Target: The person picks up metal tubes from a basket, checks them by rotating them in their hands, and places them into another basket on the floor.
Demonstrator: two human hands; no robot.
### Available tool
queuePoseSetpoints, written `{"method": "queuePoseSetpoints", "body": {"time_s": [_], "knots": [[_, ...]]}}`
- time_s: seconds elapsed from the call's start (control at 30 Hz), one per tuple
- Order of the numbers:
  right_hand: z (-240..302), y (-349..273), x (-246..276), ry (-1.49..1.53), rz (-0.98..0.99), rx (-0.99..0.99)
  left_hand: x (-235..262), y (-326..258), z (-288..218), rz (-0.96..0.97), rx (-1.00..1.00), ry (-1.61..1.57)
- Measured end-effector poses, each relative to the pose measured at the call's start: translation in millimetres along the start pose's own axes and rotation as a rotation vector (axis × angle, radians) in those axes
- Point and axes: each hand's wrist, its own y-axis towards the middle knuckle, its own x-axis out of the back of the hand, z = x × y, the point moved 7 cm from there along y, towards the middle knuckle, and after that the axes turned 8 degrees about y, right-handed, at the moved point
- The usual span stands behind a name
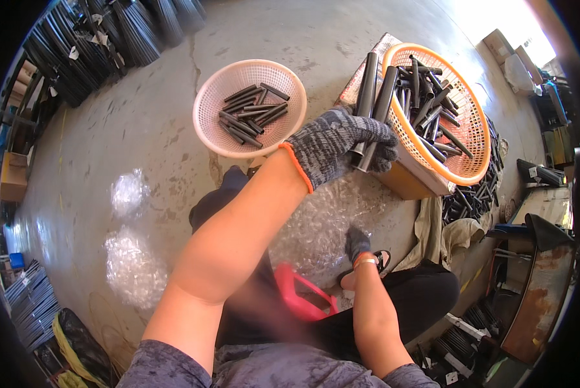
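Our left hand (338, 145) grip wraps two long black tubes (374, 97), upright, beside the orange basket (468, 171); right hand (358, 242) grip unclear.

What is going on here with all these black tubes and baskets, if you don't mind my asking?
A person sitting on the concrete floor grips two long black tubes in the gloved left hand, beside an orange basket full of shorter tubes. The gloved right hand is down by clear plastic wrap. A pink basket holds more short tubes.

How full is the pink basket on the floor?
Partly full. The pink basket holds a loose layer of short dark tubes across its middle, with bare mesh showing around them up to the rim.
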Motion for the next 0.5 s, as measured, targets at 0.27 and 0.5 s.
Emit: {"method": "queuePoseSetpoints", "body": {"time_s": [0.27,0.5], "knots": [[4,15,50,1.243,-0.488,-0.323,-6,2,-6,0.034,-0.042,0.069],[180,38,238,1.016,-0.344,0.583,-12,9,2,0.192,-0.046,-0.048]]}}
